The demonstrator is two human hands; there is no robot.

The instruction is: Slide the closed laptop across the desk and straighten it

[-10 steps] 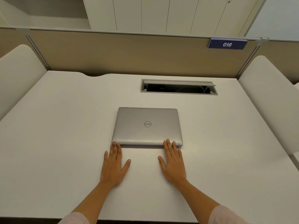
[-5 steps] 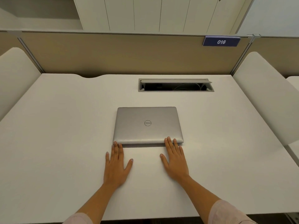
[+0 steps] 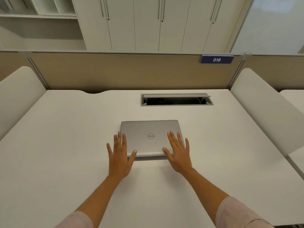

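My left hand (image 3: 120,155) and right hand (image 3: 178,153) lie flat, fingers spread, holding nothing, on the laptop's (image 3: 151,137) near corners, short of the cable hatch (image 3: 176,99). Uneven pressure could skew it.

Both near corners of the closed laptop (image 3: 150,139) are hidden under the left hand (image 3: 119,156) and the right hand (image 3: 178,153), whose palms also cover strips of its lid; whether the palms press on it or float just above cannot be told. The logo at the lid's centre reads upside down and small. Inside the cable slot (image 3: 176,101) near the surface's (image 3: 65,145) far edge, dim loops of wire show in the dark, too faint to make out. Both pale sleeves (image 3: 236,213) run off the bottom edge of the frame, as does the surface's near edge.
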